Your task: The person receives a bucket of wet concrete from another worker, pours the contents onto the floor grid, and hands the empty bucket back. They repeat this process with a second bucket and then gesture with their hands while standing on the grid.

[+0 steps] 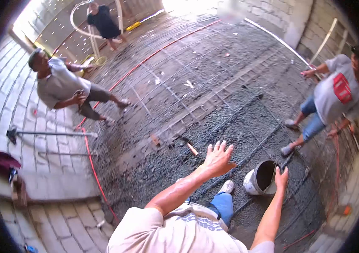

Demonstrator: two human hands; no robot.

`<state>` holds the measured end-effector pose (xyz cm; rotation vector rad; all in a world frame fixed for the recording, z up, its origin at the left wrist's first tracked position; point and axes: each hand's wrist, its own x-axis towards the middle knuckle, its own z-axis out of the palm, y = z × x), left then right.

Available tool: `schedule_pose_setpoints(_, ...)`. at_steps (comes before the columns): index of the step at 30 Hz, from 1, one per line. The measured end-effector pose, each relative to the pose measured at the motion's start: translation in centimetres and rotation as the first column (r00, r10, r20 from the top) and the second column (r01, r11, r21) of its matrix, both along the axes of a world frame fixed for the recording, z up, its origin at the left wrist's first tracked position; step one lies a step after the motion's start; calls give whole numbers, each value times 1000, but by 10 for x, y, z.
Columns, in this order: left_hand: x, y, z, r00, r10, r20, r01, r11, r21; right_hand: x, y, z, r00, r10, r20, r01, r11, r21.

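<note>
My right hand [281, 178] is closed on a white bucket [252, 182] smeared with grey, gripping it at the right side of its mouth. The bucket tilts, and its dark inside faces up toward me. Out in front of my body, my left hand [219, 160] hangs in the air with fingers spread and nothing in it. Beneath both hands lies wet grey concrete [247, 126] with steel rebar [258, 147] running through it. One of my shoes [227, 187] stands on the concrete just left of the bucket.
A person [63, 84] stands at the left, another [331, 92] at the right, and a third [103, 23] at the back. A red hose [124, 76] curves along the left side. Wood scraps [192, 149] lie on the ground. Block walls [23, 109] border the area.
</note>
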<state>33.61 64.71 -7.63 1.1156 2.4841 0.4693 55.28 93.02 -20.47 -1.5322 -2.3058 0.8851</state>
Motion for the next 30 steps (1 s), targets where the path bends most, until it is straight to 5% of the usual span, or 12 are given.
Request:
schedule_pose_setpoints(5, 28, 28, -45, 996, 89, -4, -88, 981, -170, 41, 93, -154, 949, -142, 281, 153, 988, -19)
schedule_pose_setpoints(7, 37, 30, -61, 993, 116, -14, -115, 956, -269, 53, 107, -191, 986, -59, 153, 69, 996, -59)
schedule_pose_setpoints(8, 41, 30, -61, 993, 118, -6, -113, 936, -333, 50, 116, -211, 962, -56, 269, 101, 982, -158)
schedule_pose_setpoints(9, 44, 26, -66, 990, 141, -25, -142, 937, -319, 44, 114, -202, 998, 28, -48, -43, 939, -340)
schedule_pose_setpoints(10, 48, 21, -73, 989, 144, -15, -142, 941, -308, 33, 116, -205, 998, 17, 63, 27, 774, -633)
schedule_pose_setpoints(13, 60, -6, -75, 979, 166, -119, -197, 923, -331, 45, 112, -276, 999, -30, -42, -3, 779, -627)
schedule_pose_setpoints(15, 67, -22, -73, 955, 294, -32, -277, 850, -448, 31, 102, -244, 983, -141, -119, -1, 644, -765)
schedule_pose_setpoints(16, 69, -33, -73, 954, 295, -52, -283, 831, -479, 36, 105, -271, 995, -51, -88, -22, 736, -677)
schedule_pose_setpoints(18, 71, -56, -71, 933, 360, -26, -326, 809, -489, 31, 100, -250, 995, -32, -93, -57, 581, -812)
schedule_pose_setpoints(20, 65, -61, -70, 890, 456, -18, -399, 757, -518, 24, 101, -251, 986, 140, -96, -166, 686, -708)
schedule_pose_setpoints(28, 65, -152, -81, 817, 577, -3, -499, 704, -505, 41, 127, -210, 984, -163, -71, 25, 520, -854)
schedule_pose_setpoints(30, 71, -169, -83, 696, 714, 78, -584, 625, -518, 53, 129, -205, 950, -304, -73, 96, 504, -859)
